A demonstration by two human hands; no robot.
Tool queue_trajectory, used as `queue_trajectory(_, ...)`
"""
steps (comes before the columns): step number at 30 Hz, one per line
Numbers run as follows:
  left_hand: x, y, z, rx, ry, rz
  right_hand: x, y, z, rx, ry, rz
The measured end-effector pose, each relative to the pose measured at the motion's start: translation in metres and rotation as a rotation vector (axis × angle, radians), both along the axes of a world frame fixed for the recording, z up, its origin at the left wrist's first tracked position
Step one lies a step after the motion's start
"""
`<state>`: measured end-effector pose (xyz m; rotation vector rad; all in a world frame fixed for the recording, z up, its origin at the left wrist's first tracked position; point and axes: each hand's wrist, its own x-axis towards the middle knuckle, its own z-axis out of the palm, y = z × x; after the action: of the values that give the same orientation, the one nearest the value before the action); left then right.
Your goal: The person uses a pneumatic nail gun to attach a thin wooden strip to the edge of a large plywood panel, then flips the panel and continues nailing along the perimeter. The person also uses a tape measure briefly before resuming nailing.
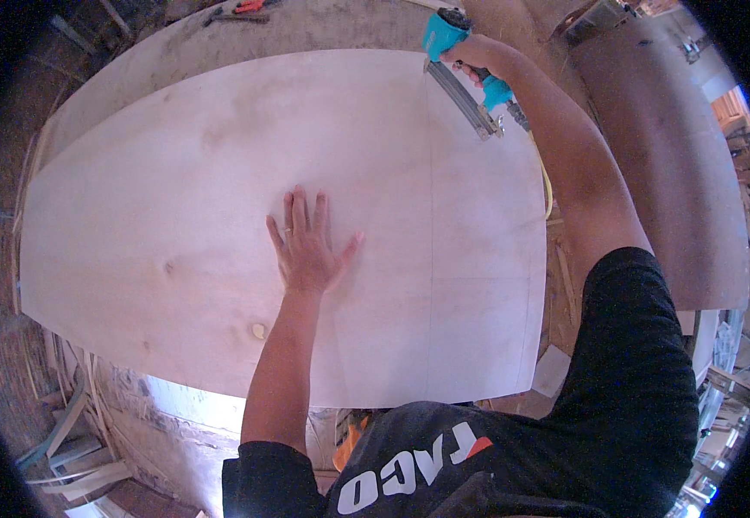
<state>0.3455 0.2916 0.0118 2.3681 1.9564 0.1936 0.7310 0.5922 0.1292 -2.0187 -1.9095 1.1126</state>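
Observation:
A large pale plywood sheet lies flat before me, with faint pencil lines across its right part. My left hand rests on the middle of it, palm down and fingers spread. At the sheet's far right corner, my right hand is wrapped around the grip of a teal pneumatic nail gun. The gun's long grey magazine slants over the sheet toward me. Whether its nose touches the wood is hidden. A yellow air hose runs down from the gun beside the sheet's right edge.
Beyond the far edge lies a grey-brown board with a red-handled tool on it. A large brown panel stands to the right. Wood offcuts are piled at the lower left. A pale square scrap lies near the right corner.

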Motion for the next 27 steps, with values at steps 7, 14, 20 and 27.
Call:
queue_trajectory(7, -0.003, 0.002, -0.001, 0.025, -0.049, 0.01, -0.013, -0.012, 0.012, -0.024, 0.075, -0.063)
queue_trajectory(14, -0.002, 0.007, 0.008, -0.036, -0.047, 0.009, -0.017, -0.01, 0.009, -0.035, -0.038, -0.159)
queue_trajectory(20, -0.006, 0.021, 0.001, -0.034, -0.009, 0.02, -0.027, -0.005, 0.014, -0.084, -0.028, -0.091)
queue_trajectory(27, -0.001, 0.027, 0.01, -0.064, -0.021, 0.029, -0.001, 0.011, -0.013, -0.047, -0.065, -0.137)
